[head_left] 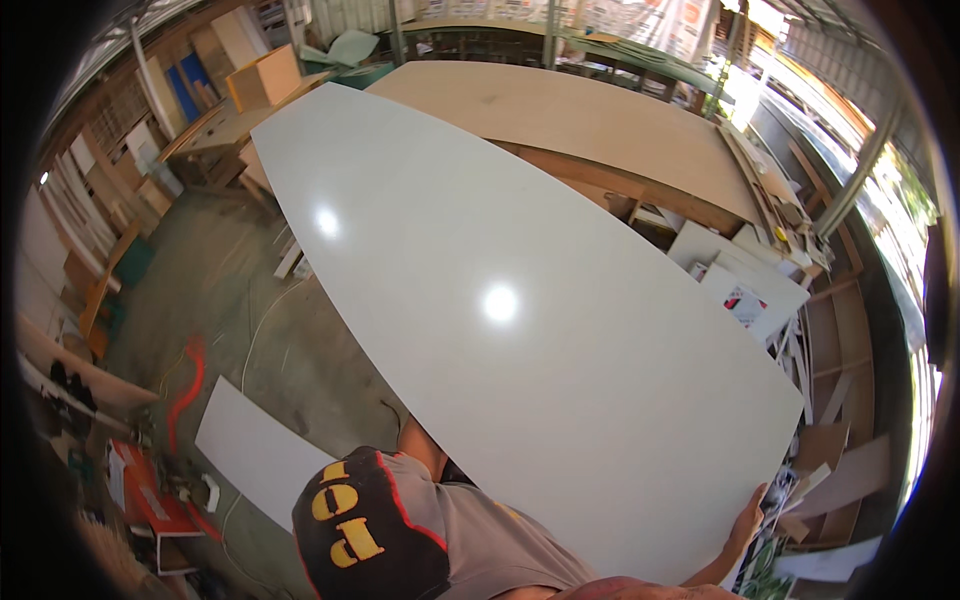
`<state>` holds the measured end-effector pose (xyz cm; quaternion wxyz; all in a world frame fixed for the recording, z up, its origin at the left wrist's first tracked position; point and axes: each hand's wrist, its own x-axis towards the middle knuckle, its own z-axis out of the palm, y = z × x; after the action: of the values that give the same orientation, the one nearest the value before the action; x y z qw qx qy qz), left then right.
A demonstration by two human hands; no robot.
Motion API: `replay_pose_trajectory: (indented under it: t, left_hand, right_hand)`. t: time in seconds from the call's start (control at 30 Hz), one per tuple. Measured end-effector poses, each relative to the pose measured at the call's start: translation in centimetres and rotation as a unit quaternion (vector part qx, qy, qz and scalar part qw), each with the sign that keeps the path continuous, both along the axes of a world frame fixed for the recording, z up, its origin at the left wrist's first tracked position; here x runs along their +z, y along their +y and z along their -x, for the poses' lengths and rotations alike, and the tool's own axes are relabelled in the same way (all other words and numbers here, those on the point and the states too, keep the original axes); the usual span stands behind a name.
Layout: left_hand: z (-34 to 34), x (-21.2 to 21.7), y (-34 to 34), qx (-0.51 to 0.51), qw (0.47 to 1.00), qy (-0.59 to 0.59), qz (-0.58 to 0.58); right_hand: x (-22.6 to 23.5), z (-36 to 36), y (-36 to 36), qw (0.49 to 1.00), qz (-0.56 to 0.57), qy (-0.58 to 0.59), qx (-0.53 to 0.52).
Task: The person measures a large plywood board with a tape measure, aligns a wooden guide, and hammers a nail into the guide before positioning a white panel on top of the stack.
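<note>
A large glossy white panel (560, 290) stretches across the middle of the view, from near my body to the far left, with two bright reflections on its face. My right hand (745, 518) grips its near right edge, the fingers wrapped along the rim. My left forearm (424, 447) comes out of a grey and black sleeve (365, 525) with yellow lettering and passes beneath the panel's left edge. The panel hides my left hand, so its fingers cannot be seen.
Beyond the panel stands a wide table with a brown board top (600, 125). Offcuts and a white board (775, 315) are piled on the right. On the concrete floor at left lie another white panel (260, 445), a red hose (188, 390) and an orange box (150, 495).
</note>
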<state>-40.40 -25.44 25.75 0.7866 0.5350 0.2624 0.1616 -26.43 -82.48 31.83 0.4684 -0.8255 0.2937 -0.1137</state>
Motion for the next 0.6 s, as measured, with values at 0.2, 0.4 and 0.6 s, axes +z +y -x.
replay_pose_trajectory:
  t: [0.2, 0.4, 0.6]
  left_hand:
    - [-0.6, -1.0, 1.0, -0.043, 0.999, 0.009, 0.027]
    - [-1.8, -2.5, 2.7, -0.052, 0.996, 0.035, 0.066]
    - [-6.4, -4.7, 4.4, -0.034, 0.992, 0.056, 0.108]
  right_hand:
    - [-0.5, 5.3, -3.9, 0.998, 0.020, -0.019, -0.061]
    - [-1.3, 6.5, -5.4, 0.993, 0.068, -0.022, -0.093]
    - [-3.4, 1.7, -6.2, 0.988, 0.096, 0.047, -0.107]
